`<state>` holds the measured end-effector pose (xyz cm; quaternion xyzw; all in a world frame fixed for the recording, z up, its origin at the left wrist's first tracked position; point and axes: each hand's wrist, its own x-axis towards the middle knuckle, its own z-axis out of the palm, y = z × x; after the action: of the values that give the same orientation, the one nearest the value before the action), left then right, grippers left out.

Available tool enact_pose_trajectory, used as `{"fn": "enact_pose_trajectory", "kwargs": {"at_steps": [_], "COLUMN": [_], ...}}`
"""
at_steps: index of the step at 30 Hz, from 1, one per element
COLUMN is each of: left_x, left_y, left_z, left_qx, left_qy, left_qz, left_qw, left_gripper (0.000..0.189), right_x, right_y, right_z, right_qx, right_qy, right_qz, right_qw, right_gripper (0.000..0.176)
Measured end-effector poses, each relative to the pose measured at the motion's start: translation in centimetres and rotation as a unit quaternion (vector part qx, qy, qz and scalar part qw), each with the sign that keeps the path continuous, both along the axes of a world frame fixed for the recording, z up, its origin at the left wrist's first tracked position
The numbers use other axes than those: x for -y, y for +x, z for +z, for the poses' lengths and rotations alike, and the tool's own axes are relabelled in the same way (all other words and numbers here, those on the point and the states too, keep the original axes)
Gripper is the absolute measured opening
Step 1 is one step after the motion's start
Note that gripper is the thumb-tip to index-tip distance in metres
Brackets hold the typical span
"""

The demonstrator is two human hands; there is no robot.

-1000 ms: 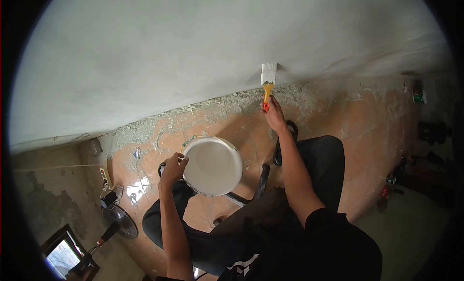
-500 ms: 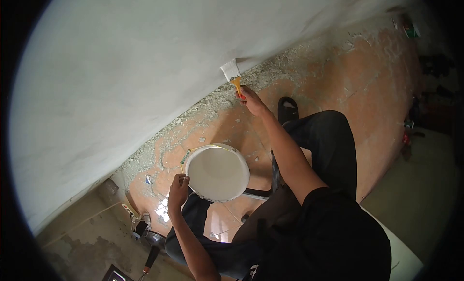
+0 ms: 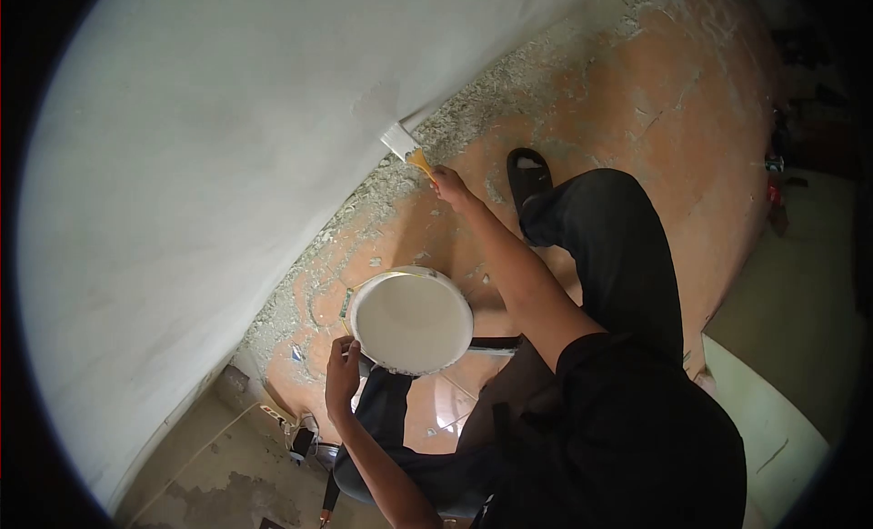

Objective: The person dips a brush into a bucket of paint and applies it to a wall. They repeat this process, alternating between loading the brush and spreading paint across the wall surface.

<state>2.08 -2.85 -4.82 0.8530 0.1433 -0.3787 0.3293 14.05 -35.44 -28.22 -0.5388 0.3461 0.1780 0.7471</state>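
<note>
My right hand (image 3: pixel 449 185) is closed around the yellow handle of a paintbrush (image 3: pixel 409 149). The brush's white-coated bristles are at the foot of the pale wall (image 3: pixel 227 156), beside a darker damp-looking patch. Below it, a bucket (image 3: pixel 364 358) of whitish paint (image 3: pixel 414 322) stands between my legs. My left hand (image 3: pixel 343 374) is at the bucket's left rim, fingers curled where the thin yellow handle (image 3: pixel 366 284) comes down. Exactly how the fingers grip the rim or handle is hard to see.
Crumbled plaster (image 3: pixel 391 179) lies along the wall's base on the orange tiled floor (image 3: pixel 618 102). My black sandal (image 3: pixel 527 176) is right of the brush. At lower left are a power strip (image 3: pixel 277 414) with a cable and a black-handled tool (image 3: pixel 329 497).
The brush in my right hand has shifted left and slightly down along the wall's foot, and a darker patch now shows above it. My left hand stays at the bucket as the view shifts.
</note>
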Motion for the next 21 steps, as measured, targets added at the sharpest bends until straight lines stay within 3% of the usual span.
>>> {"fn": "enact_pose_trajectory", "kwargs": {"at_steps": [4,13,17,21], "left_x": [0.0,-0.1,0.2,-0.2], "left_y": [0.0,-0.7,-0.6,-0.8], "left_z": [-0.2,-0.9,-0.2,-0.5], "left_qx": [-0.007,0.023,0.021,0.032], "left_qy": [-0.003,-0.004,-0.004,-0.008], "left_qz": [-0.003,-0.001,0.003,0.005], "left_qw": [1.000,1.000,1.000,0.999], "left_gripper": [0.032,0.029,0.030,0.031], "right_x": [-0.2,-0.6,-1.3,-1.7], "right_y": [-0.9,0.8,2.2,2.9], "right_z": [2.2,9.9,11.7,13.0], "right_qx": [0.032,0.246,0.293,0.303], "right_qy": [-0.102,-0.044,-0.037,-0.039], "right_qz": [-0.040,-0.179,-0.196,-0.137], "right_qw": [0.993,0.952,0.935,0.942], "right_gripper": [0.027,0.030,0.028,0.027]}}
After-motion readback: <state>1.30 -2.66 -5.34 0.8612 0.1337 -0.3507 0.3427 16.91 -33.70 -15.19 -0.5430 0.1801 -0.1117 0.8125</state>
